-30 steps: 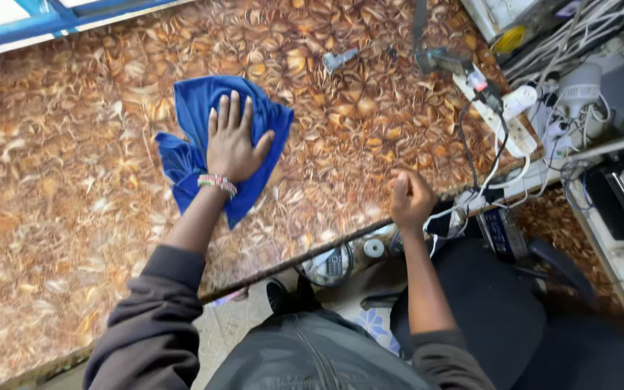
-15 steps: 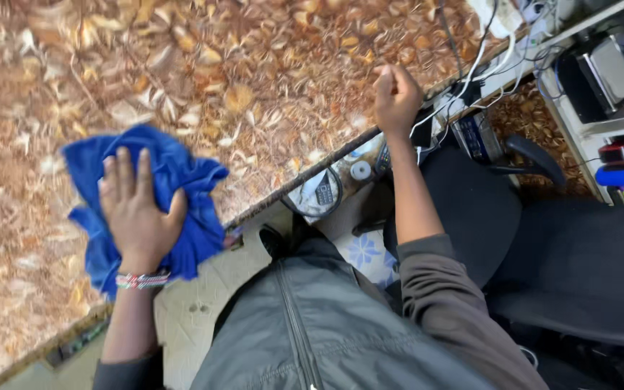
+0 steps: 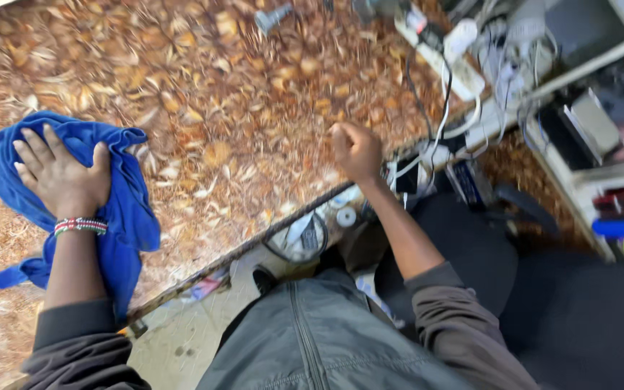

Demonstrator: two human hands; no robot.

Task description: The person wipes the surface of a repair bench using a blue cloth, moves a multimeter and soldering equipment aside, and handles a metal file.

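Leaf-patterned brown laminate covers the tabletop [image 3: 254,144] we lean over; our left hand [image 3: 62,177] lies flat, fingers spread, pressing the blue cloth [image 3: 127,217] onto its near-left part; our right hand [image 3: 355,150] is closed in a fist, empty as far as we can tell, braced at the front edge; to wipe well we judge it best to keep the palm flat, the cloth bunched under it, and stay clear of the white power strip [image 3: 445,61] and tangled cables [image 3: 435,137] at the far right.
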